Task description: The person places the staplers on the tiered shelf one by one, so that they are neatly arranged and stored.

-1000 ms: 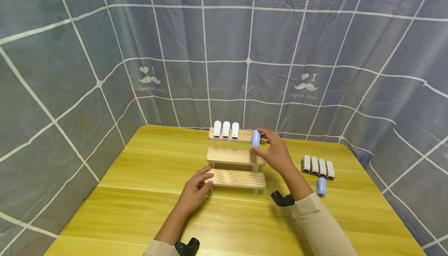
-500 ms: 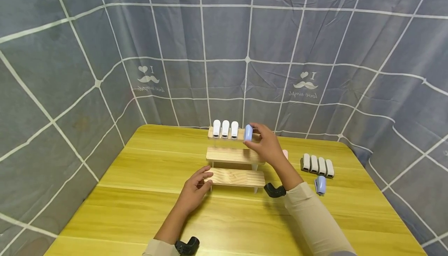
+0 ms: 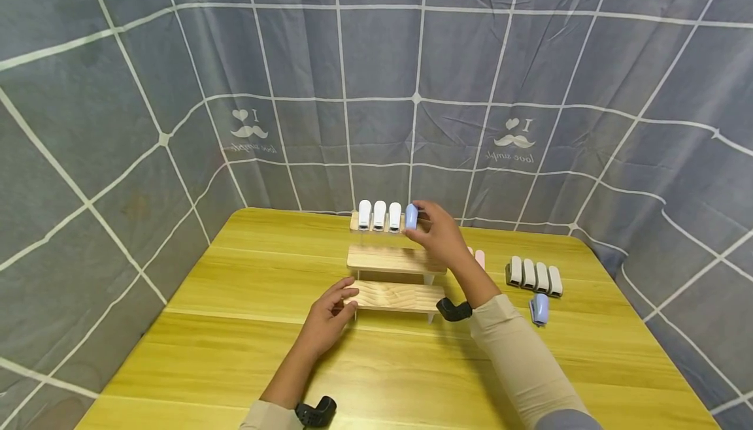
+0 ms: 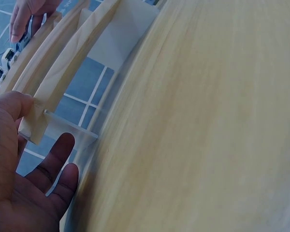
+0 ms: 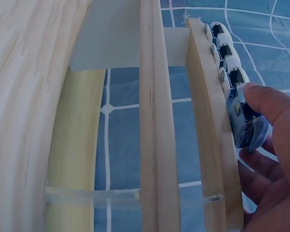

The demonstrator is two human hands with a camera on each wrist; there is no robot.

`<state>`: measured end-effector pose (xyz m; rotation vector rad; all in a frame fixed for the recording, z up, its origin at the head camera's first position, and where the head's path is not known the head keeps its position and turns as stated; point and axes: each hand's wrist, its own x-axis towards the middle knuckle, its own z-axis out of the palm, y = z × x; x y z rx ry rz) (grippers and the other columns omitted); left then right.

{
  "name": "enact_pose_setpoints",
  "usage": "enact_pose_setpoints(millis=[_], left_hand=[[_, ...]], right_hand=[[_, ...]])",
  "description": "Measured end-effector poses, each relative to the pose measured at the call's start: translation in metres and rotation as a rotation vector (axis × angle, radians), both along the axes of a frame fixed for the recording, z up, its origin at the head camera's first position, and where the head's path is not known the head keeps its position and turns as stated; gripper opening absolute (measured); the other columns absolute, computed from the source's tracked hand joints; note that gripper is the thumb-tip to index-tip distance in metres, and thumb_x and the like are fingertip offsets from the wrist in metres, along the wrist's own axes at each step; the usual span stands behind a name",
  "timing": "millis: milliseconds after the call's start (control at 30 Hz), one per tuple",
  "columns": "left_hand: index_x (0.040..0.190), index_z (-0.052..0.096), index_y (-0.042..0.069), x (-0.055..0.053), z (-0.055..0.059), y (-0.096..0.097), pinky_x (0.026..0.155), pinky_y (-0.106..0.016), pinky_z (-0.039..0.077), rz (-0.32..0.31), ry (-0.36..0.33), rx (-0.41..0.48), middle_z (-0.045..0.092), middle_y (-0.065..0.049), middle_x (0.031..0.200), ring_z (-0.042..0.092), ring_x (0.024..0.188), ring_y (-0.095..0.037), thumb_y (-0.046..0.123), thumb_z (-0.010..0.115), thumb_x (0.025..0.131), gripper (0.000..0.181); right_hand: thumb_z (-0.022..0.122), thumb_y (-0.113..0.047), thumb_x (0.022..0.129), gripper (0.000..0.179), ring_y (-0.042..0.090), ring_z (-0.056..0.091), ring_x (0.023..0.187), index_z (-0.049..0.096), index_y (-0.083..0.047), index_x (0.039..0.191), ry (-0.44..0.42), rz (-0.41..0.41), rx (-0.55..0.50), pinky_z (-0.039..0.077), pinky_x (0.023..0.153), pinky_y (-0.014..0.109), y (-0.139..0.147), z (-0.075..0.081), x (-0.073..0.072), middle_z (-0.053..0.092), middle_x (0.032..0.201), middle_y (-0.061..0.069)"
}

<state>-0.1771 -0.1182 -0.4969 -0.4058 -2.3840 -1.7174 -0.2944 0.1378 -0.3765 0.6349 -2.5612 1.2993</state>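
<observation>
My right hand point(image 3: 438, 231) pinches a light-blue mini stapler point(image 3: 411, 217) between thumb and fingers, at the top board point(image 3: 353, 221) of a three-step wooden stand. The blue one stands upright, right beside a row of three white mini staplers point(image 3: 379, 215). In the right wrist view, the blue stapler point(image 5: 249, 128) has its base right at the board's surface. My left hand point(image 3: 326, 319) holds the left end of the stand's lowest board point(image 3: 400, 296); in the left wrist view its thumb point(image 4: 17, 102) lies against the board's end, with two other fingers spread below.
Several pale grey-white mini staplers point(image 3: 535, 276) stand in a row on the table's right side. Another blue stapler point(image 3: 538, 309) lies in front of them. Pink items point(image 3: 480, 258) show partly behind my right forearm. A grey checked curtain point(image 3: 382, 129) hangs behind the table.
My right hand has moved left with the blue stapler, bringing it up beside the white row on the top board. The pink items have come into view. My left hand stays at the stand.
</observation>
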Motion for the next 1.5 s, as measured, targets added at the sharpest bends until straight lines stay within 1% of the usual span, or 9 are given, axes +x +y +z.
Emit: enact_pose_setpoints(millis=[167, 333, 533, 767, 867, 1033, 1133, 1300, 1500], left_hand=[[0.122, 0.069, 0.009, 0.001, 0.003, 0.001, 0.088, -0.032, 0.05, 0.002, -0.019, 0.004, 0.051, -0.004, 0.147, 0.058, 0.116, -0.022, 0.015, 0.065, 0.098, 0.025], [0.122, 0.069, 0.008, 0.002, 0.003, 0.001, 0.087, -0.032, 0.05, -0.005, -0.013, -0.002, 0.05, -0.007, 0.147, 0.058, 0.116, -0.025, 0.015, 0.065, 0.098, 0.026], [0.123, 0.068, 0.009, 0.001, 0.003, 0.0, 0.089, -0.032, 0.05, 0.001, -0.039, -0.017, 0.05, -0.004, 0.148, 0.058, 0.117, -0.021, 0.015, 0.064, 0.098, 0.026], [0.123, 0.068, 0.008, 0.002, 0.002, 0.0, 0.089, -0.033, 0.05, -0.001, -0.019, -0.018, 0.05, -0.004, 0.148, 0.057, 0.118, -0.024, 0.016, 0.064, 0.099, 0.026], [0.123, 0.069, 0.009, 0.001, 0.001, 0.0, 0.089, -0.032, 0.05, 0.001, -0.022, -0.013, 0.05, -0.002, 0.147, 0.057, 0.118, -0.024, 0.017, 0.065, 0.098, 0.026], [0.122, 0.069, 0.008, 0.0, 0.0, 0.0, 0.087, -0.032, 0.051, 0.004, 0.015, -0.012, 0.051, -0.007, 0.146, 0.058, 0.117, -0.027, 0.016, 0.065, 0.098, 0.026], [0.122, 0.069, 0.008, -0.001, -0.001, 0.0, 0.087, -0.032, 0.051, 0.008, 0.017, -0.014, 0.051, -0.006, 0.146, 0.058, 0.116, -0.026, 0.015, 0.065, 0.098, 0.025], [0.123, 0.069, 0.011, 0.0, 0.001, 0.0, 0.089, -0.032, 0.05, 0.005, -0.026, -0.018, 0.05, 0.0, 0.147, 0.058, 0.117, -0.022, 0.017, 0.065, 0.098, 0.025], [0.123, 0.069, 0.01, 0.001, 0.003, 0.0, 0.088, -0.033, 0.05, 0.005, -0.027, -0.016, 0.05, -0.003, 0.148, 0.058, 0.116, -0.022, 0.015, 0.064, 0.098, 0.025]], right_hand=[[0.079, -0.016, 0.087, 0.064, 0.034, 0.057, 0.122, 0.049, -0.001, 0.142, 0.008, -0.007, 0.028, 0.05, 0.095, 0.039, -0.002, 0.001, 0.001, 0.053, 0.134, 0.018], [0.078, -0.016, 0.088, 0.064, 0.033, 0.058, 0.12, 0.049, 0.001, 0.142, 0.021, -0.018, 0.045, 0.05, 0.096, 0.04, -0.004, 0.001, 0.001, 0.055, 0.131, 0.019], [0.077, -0.016, 0.089, 0.065, 0.034, 0.057, 0.121, 0.046, 0.001, 0.144, -0.01, -0.008, 0.048, 0.048, 0.098, 0.039, -0.004, 0.002, 0.0, 0.053, 0.133, 0.02], [0.076, -0.012, 0.089, 0.068, 0.033, 0.054, 0.125, 0.043, 0.001, 0.147, -0.043, 0.027, 0.032, 0.047, 0.099, 0.037, -0.002, 0.001, -0.002, 0.051, 0.135, 0.02], [0.077, -0.011, 0.089, 0.069, 0.033, 0.054, 0.126, 0.042, 0.002, 0.147, -0.041, 0.032, 0.026, 0.047, 0.099, 0.037, -0.002, 0.002, -0.001, 0.05, 0.135, 0.021], [0.077, -0.011, 0.088, 0.069, 0.035, 0.055, 0.125, 0.042, 0.003, 0.146, -0.03, 0.033, 0.025, 0.048, 0.099, 0.038, -0.001, 0.003, -0.001, 0.05, 0.135, 0.022], [0.076, -0.011, 0.089, 0.067, 0.034, 0.055, 0.125, 0.043, 0.002, 0.146, -0.028, 0.032, 0.002, 0.047, 0.099, 0.037, 0.0, 0.002, 0.0, 0.05, 0.135, 0.021], [0.077, -0.014, 0.089, 0.064, 0.033, 0.054, 0.126, 0.048, -0.003, 0.144, -0.02, -0.013, -0.042, 0.046, 0.1, 0.04, 0.008, -0.003, 0.01, 0.051, 0.138, 0.018], [0.077, -0.019, 0.089, 0.059, 0.031, 0.057, 0.121, 0.053, -0.009, 0.142, 0.074, -0.076, 0.014, 0.045, 0.098, 0.053, 0.028, -0.009, 0.033, 0.055, 0.136, 0.013]])
